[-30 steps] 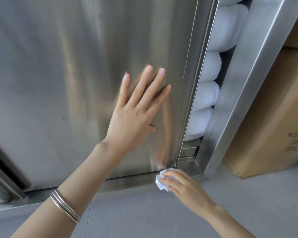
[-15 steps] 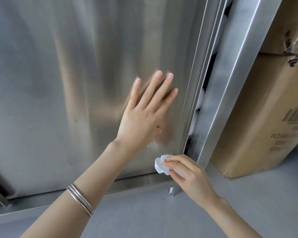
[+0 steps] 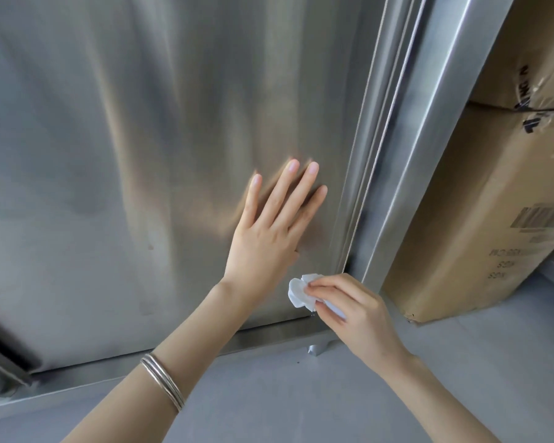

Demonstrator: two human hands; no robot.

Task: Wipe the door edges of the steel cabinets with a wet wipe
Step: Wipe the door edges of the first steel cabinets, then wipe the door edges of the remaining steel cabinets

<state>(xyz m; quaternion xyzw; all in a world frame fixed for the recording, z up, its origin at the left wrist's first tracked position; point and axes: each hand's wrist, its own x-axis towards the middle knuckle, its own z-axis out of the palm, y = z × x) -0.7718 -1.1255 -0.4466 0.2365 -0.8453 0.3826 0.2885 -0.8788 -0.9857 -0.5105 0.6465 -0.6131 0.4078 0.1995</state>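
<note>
at the lower right corner of the steel cabinet door (image 3: pixel 141 155): brushed sheet metal, flat, dull grey, with soft streaked reflections. the door edge (image 3: pixel 360 193) runs as a narrow folded strip, with a thin dark seam between it and the upright frame post (image 3: pixel 429 161), a smooth angled steel section.

my left hand (image 3: pixel 269 238) lies flat on the door face just beside the edge. fingers straight and slightly fanned, palm to the metal, holding nothing. thin metal bangles (image 3: pixel 162 380) sit on that forearm.

my right hand (image 3: pixel 355 308) is curled, its fingers pinching the wet wipe (image 3: pixel 299 290): a white crumpled wad, soft, folded on itself. the wipe sits at the bottom end of the door edge, by the door's lower corner. whether it actually touches the steel, i cannot tell.

below: a short steel foot (image 3: pixel 315 348) on a smooth grey floor (image 3: pixel 301 404). right of the post: stacked brown cardboard boxes (image 3: pixel 477 235), taped, one with a barcode label.
</note>
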